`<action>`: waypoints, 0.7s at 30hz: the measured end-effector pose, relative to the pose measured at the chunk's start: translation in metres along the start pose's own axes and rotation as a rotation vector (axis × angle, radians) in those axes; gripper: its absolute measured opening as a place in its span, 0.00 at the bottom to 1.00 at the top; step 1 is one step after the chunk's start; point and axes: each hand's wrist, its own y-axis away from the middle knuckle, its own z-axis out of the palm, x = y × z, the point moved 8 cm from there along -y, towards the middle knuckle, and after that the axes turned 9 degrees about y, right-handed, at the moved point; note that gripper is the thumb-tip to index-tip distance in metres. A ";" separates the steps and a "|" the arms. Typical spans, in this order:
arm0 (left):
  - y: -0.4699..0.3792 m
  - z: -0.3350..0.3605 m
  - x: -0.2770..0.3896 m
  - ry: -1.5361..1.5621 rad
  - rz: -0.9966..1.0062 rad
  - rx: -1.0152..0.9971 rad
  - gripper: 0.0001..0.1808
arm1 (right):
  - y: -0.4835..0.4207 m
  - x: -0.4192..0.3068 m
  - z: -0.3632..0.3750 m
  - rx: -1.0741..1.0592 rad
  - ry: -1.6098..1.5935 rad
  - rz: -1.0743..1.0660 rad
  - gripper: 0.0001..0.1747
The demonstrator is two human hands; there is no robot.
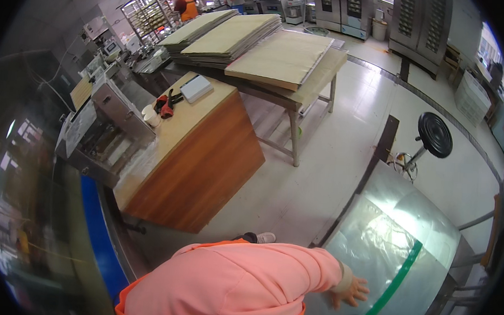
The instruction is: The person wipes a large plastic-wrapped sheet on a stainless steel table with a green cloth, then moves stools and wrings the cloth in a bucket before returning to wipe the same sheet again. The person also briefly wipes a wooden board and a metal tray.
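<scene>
My left hand (349,292), in a pink sleeve, is at the lower right, fingers spread and holding nothing. It is over the near left part of a metal worktop with a clear plastic sheet (370,234) on it; whether it touches is unclear. A green strip (393,281) runs slantwise across the worktop, just right of my fingers. My right hand is out of view. My pink shoulder and orange apron straps fill the bottom middle.
A wooden-sided counter (199,167) bears red-and-black gloves (165,106) and a white box (196,88). Behind it, a table (322,71) carries stacked pale boards (233,35). A black round stool (435,135) stands right. A blue strip (100,235) is at left. People stand in the background.
</scene>
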 end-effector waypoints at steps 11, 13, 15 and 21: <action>0.064 -0.003 0.009 0.114 -0.080 -0.098 0.40 | 0.116 -0.064 0.029 -0.226 -0.214 -0.122 0.23; 0.066 -0.010 0.016 0.019 -0.049 -0.107 0.37 | 0.087 -0.003 0.061 -0.482 -0.416 0.301 0.32; 0.066 -0.019 0.022 -0.065 -0.057 -0.069 0.34 | 0.096 0.042 0.042 -0.369 -0.516 0.793 0.32; 0.017 -0.014 0.033 -0.072 0.112 -0.078 0.36 | 0.182 -0.031 -0.092 -0.375 -0.286 0.541 0.18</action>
